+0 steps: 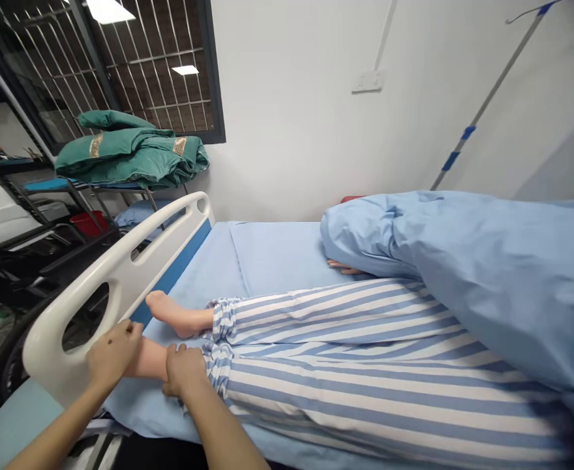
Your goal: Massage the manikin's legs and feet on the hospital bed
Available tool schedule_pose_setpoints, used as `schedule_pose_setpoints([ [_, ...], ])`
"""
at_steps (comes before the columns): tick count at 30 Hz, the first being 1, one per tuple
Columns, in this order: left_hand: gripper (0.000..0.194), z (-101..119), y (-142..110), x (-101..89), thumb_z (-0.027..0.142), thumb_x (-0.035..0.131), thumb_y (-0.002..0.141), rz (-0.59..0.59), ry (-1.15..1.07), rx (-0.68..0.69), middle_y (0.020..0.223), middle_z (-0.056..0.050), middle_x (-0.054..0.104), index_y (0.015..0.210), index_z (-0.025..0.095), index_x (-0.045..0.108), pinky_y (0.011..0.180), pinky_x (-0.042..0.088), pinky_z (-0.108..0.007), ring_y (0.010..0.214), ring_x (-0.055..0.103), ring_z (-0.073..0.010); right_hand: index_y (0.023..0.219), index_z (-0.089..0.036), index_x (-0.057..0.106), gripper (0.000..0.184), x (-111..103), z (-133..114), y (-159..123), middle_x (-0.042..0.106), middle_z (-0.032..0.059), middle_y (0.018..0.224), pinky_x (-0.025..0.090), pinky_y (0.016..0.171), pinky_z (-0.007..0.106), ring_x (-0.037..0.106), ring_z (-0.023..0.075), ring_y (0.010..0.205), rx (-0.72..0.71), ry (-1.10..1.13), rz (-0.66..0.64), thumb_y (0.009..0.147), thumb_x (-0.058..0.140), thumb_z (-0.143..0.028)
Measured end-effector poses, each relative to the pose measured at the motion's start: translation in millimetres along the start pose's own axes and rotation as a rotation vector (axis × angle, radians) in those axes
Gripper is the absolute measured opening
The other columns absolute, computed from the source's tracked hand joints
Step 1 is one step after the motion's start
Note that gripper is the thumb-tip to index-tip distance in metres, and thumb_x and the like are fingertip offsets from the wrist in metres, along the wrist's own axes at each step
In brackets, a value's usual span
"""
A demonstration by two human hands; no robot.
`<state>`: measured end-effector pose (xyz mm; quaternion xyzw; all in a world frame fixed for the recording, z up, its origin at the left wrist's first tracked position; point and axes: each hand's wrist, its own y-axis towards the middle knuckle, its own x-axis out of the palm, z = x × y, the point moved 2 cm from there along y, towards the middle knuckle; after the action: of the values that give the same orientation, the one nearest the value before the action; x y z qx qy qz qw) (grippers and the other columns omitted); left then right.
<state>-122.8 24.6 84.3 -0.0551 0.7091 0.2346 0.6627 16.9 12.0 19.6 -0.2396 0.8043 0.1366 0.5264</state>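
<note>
A figure in blue-and-white striped trousers [316, 326] lies on the bed, its smooth bare feet toward the footboard. My left hand [112, 354] is closed around the front of the near foot [147, 358], covering the toes. At the ankle of that same leg, my right hand [186, 373] grips just below the gathered trouser cuff [217, 372]. The far foot [174, 316] rests untouched on the light blue sheet [277, 248], toes pointing up toward the footboard.
The white footboard [115, 261] stands close beside my left hand. A blue quilt [443, 241] covers the upper body, with fingertips [343, 266] showing under its edge. A wheelchair [47, 274], green folded bedding [130, 153] and an IV pole [487, 98] surround the bed.
</note>
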Motion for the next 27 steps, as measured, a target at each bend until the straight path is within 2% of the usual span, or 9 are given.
schedule_pose_setpoints([
  [6, 0.034, -5.0, -6.5, 4.0, 0.039, 0.032, 0.079, 0.057, -0.060, -0.118, 0.079, -0.006, 0.066, 0.092, 0.023, 0.059, 0.052, 0.034, -0.024, 0.060, 0.054, -0.0174, 0.119, -0.011, 0.040, 0.072, -3.3, 0.2, 1.4, 0.060, 0.0136, 0.106, 0.051, 0.071, 0.038, 0.060, 0.0253, 0.091, 0.009, -0.046, -0.085, 0.060, 0.066, -0.044],
  [16, 0.040, -5.7, -9.4, 14.4, 0.042, 0.028, 0.082, 0.110, -0.123, -0.106, 0.075, -0.004, 0.061, 0.095, 0.020, 0.059, 0.056, 0.035, -0.027, 0.063, 0.051, -0.0174, 0.115, -0.011, 0.040, 0.070, 1.6, 2.8, 7.8, 0.061, 0.0123, 0.104, 0.051, 0.070, 0.036, 0.060, 0.0240, 0.087, 0.016, -0.055, -0.105, 0.062, 0.065, -0.050],
  [22, 0.043, -3.6, -17.1, 13.3, 0.042, 0.031, 0.083, 0.195, -0.235, -0.073, 0.086, -0.007, 0.065, 0.102, 0.016, 0.059, 0.066, 0.040, -0.029, 0.078, 0.057, -0.0202, 0.112, -0.011, 0.040, 0.070, 1.4, 2.6, 5.5, 0.061, 0.0121, 0.100, 0.052, 0.066, 0.037, 0.062, 0.0244, 0.084, 0.015, -0.082, -0.062, 0.057, 0.067, -0.046],
  [24, 0.043, -4.2, -16.3, 11.1, 0.041, 0.032, 0.083, 0.177, -0.226, -0.089, 0.084, -0.008, 0.065, 0.101, 0.015, 0.060, 0.067, 0.040, -0.030, 0.077, 0.057, -0.0207, 0.112, -0.012, 0.040, 0.070, 1.7, 2.2, 5.0, 0.061, 0.0127, 0.099, 0.052, 0.065, 0.037, 0.062, 0.0252, 0.083, 0.006, -0.083, -0.058, 0.058, 0.067, -0.045],
  [27, 0.041, -5.5, -9.7, 4.0, 0.039, 0.033, 0.081, 0.076, -0.128, -0.050, 0.080, -0.010, 0.066, 0.097, 0.017, 0.063, 0.064, 0.040, -0.031, 0.075, 0.059, -0.0230, 0.111, -0.014, 0.040, 0.067, 2.2, 1.5, 4.6, 0.061, 0.0128, 0.099, 0.052, 0.065, 0.038, 0.062, 0.0266, 0.083, 0.007, -0.085, -0.054, 0.058, 0.066, -0.045],
])
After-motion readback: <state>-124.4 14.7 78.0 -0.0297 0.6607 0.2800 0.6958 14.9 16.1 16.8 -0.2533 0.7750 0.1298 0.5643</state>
